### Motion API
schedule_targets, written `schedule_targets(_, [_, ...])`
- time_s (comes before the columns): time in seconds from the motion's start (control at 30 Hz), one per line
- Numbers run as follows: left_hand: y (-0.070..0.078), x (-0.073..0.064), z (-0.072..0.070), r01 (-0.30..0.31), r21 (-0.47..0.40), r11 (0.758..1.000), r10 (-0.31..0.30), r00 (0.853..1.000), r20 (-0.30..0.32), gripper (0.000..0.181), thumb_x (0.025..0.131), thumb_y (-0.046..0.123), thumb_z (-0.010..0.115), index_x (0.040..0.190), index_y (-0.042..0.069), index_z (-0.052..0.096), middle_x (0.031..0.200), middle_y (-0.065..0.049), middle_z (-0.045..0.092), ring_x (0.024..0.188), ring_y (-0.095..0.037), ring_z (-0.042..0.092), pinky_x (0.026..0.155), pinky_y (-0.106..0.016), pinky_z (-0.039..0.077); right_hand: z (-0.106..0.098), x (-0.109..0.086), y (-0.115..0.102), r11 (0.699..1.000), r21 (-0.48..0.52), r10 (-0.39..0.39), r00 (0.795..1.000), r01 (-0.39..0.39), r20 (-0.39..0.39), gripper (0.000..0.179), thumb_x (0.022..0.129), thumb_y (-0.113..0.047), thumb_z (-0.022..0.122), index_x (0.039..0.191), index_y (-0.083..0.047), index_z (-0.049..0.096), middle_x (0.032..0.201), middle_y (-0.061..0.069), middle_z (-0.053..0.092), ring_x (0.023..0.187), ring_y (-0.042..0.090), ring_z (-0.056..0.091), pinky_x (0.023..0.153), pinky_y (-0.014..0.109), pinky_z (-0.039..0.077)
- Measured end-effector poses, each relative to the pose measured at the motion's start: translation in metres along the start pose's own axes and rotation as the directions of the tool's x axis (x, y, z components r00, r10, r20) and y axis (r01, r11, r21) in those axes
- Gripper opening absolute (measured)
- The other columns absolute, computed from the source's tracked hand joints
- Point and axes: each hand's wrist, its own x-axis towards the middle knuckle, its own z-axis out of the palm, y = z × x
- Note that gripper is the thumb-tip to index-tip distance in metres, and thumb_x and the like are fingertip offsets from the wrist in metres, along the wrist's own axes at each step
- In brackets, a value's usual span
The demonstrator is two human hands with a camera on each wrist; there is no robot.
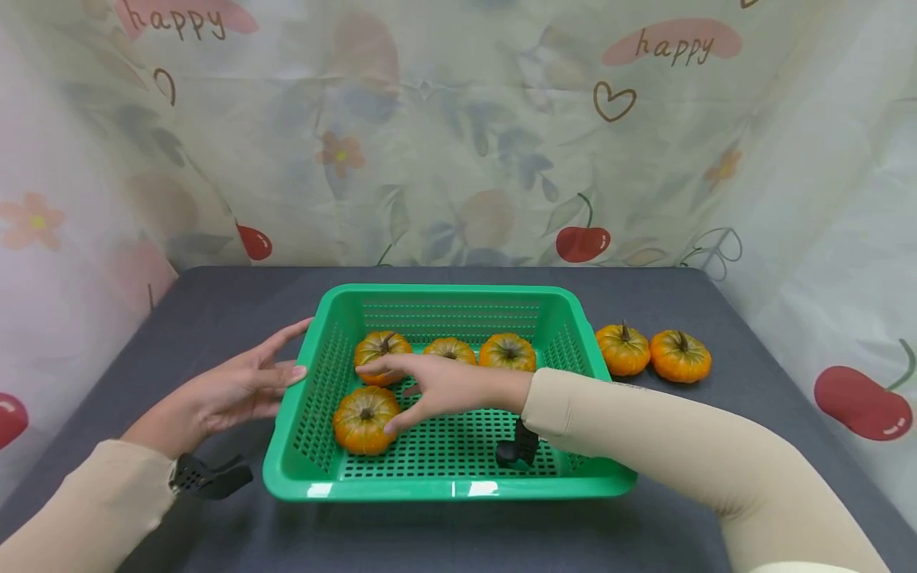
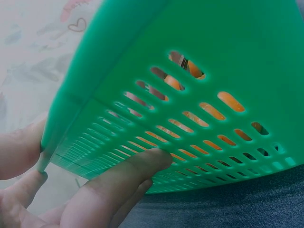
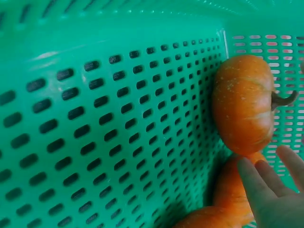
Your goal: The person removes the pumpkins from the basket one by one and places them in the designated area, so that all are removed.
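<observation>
Head view shows the right hand [image 1: 451, 386] over the left part of the green basket [image 1: 458, 488], its fingers spread above the near-left pumpkin [image 1: 361, 420] and far-left pumpkin [image 1: 381, 350], contact with either unclear; the left hand [image 1: 236, 394] pinches the basket's left side; two far-row pumpkins [image 1: 508, 352] sit farther right inside, two loose pumpkins [image 1: 623, 350] on the table [image 1: 229, 310] to the right; best, I judge, to brace the basket, curl the fingers round one pumpkin's body and avoid nudging its neighbours.
</observation>
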Motion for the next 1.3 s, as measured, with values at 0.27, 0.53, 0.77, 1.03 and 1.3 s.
schedule_targets(0.27, [0.001, 0.0, -0.001, -0.004, 0.004, 1.0, 0.004, 1.0, 0.015, 0.082, 0.102, 0.011, 0.048, 0.154, 0.036, -0.01, 0.133, -0.002, 0.052, 0.112, -0.03, 0.065, 0.093, -0.052, 0.051, 0.002, 0.014, 0.004, 0.998, -0.066, 0.008, 0.998, -0.004, 0.056, 0.081, 0.084, -0.029, 0.077, 0.151, -0.025, 0.032, 0.154, -0.01, 0.032, 0.139, 0.015, 0.037, 0.11, 0.031, 0.041])
schedule_targets(0.53, [0.002, 0.001, -0.001, -0.007, 0.012, 1.0, 0.007, 1.0, 0.019, 0.082, 0.102, 0.011, 0.048, 0.154, 0.036, -0.009, 0.133, -0.003, 0.052, 0.112, -0.03, 0.064, 0.094, -0.054, 0.051, 0.001, 0.021, 0.005, 0.993, -0.114, 0.031, 0.988, -0.014, 0.152, 0.082, 0.083, -0.034, 0.077, 0.151, -0.028, 0.031, 0.155, -0.009, 0.03, 0.14, 0.008, 0.032, 0.115, 0.03, 0.034])
schedule_targets(0.77, [0.001, 0.0, -0.003, -0.007, -0.003, 1.0, 0.007, 0.999, 0.032, 0.081, 0.102, 0.01, 0.047, 0.154, 0.036, -0.011, 0.132, -0.002, 0.053, 0.113, -0.03, 0.064, 0.094, -0.053, 0.051, 0.002, 0.021, 0.004, 0.99, -0.139, 0.021, 0.983, 0.005, 0.184, 0.082, 0.083, -0.029, 0.078, 0.151, -0.026, 0.032, 0.156, -0.009, 0.029, 0.14, 0.008, 0.031, 0.115, 0.027, 0.033])
schedule_targets(1.03, [0.0, 0.0, -0.003, -0.008, -0.009, 1.0, 0.008, 0.999, 0.041, 0.082, 0.103, 0.01, 0.046, 0.153, 0.037, -0.012, 0.133, -0.003, 0.054, 0.114, -0.03, 0.063, 0.094, -0.054, 0.05, 0.008, 0.021, 0.005, 0.983, -0.179, 0.018, 0.97, 0.026, 0.244, 0.082, 0.084, -0.022, 0.077, 0.152, -0.023, 0.031, 0.156, -0.007, 0.03, 0.142, 0.006, 0.028, 0.116, 0.023, 0.031])
schedule_targets(1.3, [-0.002, 0.001, -0.004, -0.002, -0.01, 1.0, 0.002, 0.999, 0.041, 0.081, 0.102, 0.01, 0.046, 0.154, 0.037, -0.011, 0.132, -0.002, 0.056, 0.112, -0.031, 0.064, 0.094, -0.053, 0.05, 0.011, 0.021, 0.008, 0.982, -0.185, 0.005, 0.975, 0.037, 0.221, 0.078, 0.082, -0.02, 0.078, 0.148, -0.023, 0.037, 0.151, -0.007, 0.037, 0.137, 0.005, 0.036, 0.112, 0.021, 0.035])
